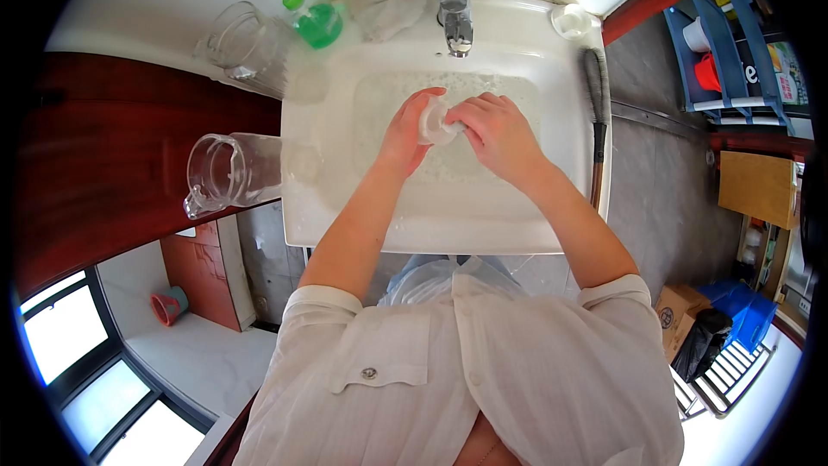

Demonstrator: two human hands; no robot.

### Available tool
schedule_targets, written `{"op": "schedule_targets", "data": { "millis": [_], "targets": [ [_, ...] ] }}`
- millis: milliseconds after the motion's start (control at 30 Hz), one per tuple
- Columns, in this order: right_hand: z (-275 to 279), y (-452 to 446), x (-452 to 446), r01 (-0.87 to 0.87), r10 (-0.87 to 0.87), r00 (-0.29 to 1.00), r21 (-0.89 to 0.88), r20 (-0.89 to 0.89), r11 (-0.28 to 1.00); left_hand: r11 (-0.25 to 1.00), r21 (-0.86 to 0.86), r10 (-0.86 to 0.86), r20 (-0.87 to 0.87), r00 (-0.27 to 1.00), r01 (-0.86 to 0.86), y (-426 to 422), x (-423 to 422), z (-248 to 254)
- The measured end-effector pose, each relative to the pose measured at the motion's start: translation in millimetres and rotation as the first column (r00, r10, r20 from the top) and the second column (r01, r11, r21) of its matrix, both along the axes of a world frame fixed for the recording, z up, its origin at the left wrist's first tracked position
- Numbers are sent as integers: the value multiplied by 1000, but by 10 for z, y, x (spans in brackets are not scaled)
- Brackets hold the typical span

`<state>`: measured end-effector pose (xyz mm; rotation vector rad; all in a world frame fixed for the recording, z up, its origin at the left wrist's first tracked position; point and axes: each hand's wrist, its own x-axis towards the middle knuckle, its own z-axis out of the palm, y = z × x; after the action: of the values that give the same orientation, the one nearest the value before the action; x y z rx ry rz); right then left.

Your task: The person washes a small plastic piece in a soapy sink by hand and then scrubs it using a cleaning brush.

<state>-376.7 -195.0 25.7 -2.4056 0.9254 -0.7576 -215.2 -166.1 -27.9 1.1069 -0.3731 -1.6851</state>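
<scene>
Over the soapy water of a white sink [310, 207], my left hand [407, 131] is wrapped round a small translucent white cup-like piece [434, 123]. My right hand [498, 131] is closed at the piece's right side, its fingers pinching something whitish at the opening; whether that is a cloth or part of the piece cannot be made out. The chrome faucet [455, 4] stands behind both hands. A crumpled pale cloth [388, 13] lies on the sink's back rim, left of the faucet.
Two clear glass pitchers [246, 39] [235, 171] are at the left, beside a green soap bottle [317, 24]. On the right rim lie a long-handled brush [596, 112] and a small white dish [571, 22]. Blue shelving [733, 60] and a cardboard box [679, 315] are farther right.
</scene>
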Motion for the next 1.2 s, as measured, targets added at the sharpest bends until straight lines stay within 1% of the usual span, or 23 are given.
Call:
{"op": "schedule_targets", "data": {
  "millis": [33,100,233,267,300,367,433,467,500,533,600,633,733,767,800,833,900,933,1000,1033,1067,1100,1200],
  "targets": [
    [-23,39,30,-5,5,1000,1,1,1000,1000,-25,-19,-31,999,18,-6,1,36],
    [-139,147,91,-27,-16,986,-254,-166,967,998,-51,-45,-64,997,41,-24,-14,83],
    [-282,310,183,165,-170,980,-57,-107,985,996,-85,1,95,995,7,1,-102,-27],
    [-277,295,191,203,-270,958,446,91,872,992,-116,64,114,991,-51,21,-129,-90],
    [-269,289,198,78,-439,875,832,207,549,992,-114,67,115,991,-53,35,-156,-66],
    [-229,316,236,8,-517,804,864,293,503,988,-70,138,8,990,-137,46,-193,-19],
    [-224,308,214,-67,-591,720,884,363,462,993,-87,80,-14,997,-81,5,-149,-70],
    [-243,295,160,98,-309,896,536,318,838,994,-104,18,-30,999,-21,-12,-108,-95],
    [-266,303,100,83,-85,992,26,90,996,995,-98,13,-29,999,-16,-15,-66,-42],
    [-295,312,38,91,-93,992,29,90,995,996,-70,-52,29,998,54,-35,-18,31],
    [-350,289,-50,-63,16,986,-288,-163,955,993,-46,-107,83,991,112,-83,-1,75],
    [-373,299,-20,-68,22,987,-288,-162,955,990,-37,-130,76,989,133,-90,13,71],
    [-382,377,109,167,-172,985,-202,-8,965,992,-26,-123,83,989,125,-65,-65,-51],
    [-360,402,165,299,-345,934,323,96,898,995,-27,-89,101,991,92,-53,-105,-104],
    [-344,413,210,283,-533,841,765,91,578,995,-26,-89,102,991,92,-38,-139,-108],
    [-340,417,248,284,-535,840,768,89,574,999,-41,-24,75,997,27,-2,-172,-112],
    [-343,418,290,-63,-773,569,952,282,301,998,-50,37,47,998,-35,29,-191,-150],
    [-350,423,270,-61,-774,568,952,280,300,997,-71,47,64,997,-43,17,-187,-187],
    [-387,437,189,268,-449,874,591,183,761,994,-94,63,81,995,-55,-4,-157,-193],
    [-443,422,112,267,-451,874,594,183,759,999,-45,-3,146,989,10,-4,-128,-142],
    [-525,376,11,203,-228,966,187,120,961,997,5,-75,208,975,76,-6,-113,-111],
    [-561,342,-33,27,-39,998,-239,-43,971,997,5,-77,209,975,78,-4,-117,-109],
    [-627,354,2,121,-120,993,-197,17,973,995,63,-81,151,985,72,19,-151,-127]
  ]
}}
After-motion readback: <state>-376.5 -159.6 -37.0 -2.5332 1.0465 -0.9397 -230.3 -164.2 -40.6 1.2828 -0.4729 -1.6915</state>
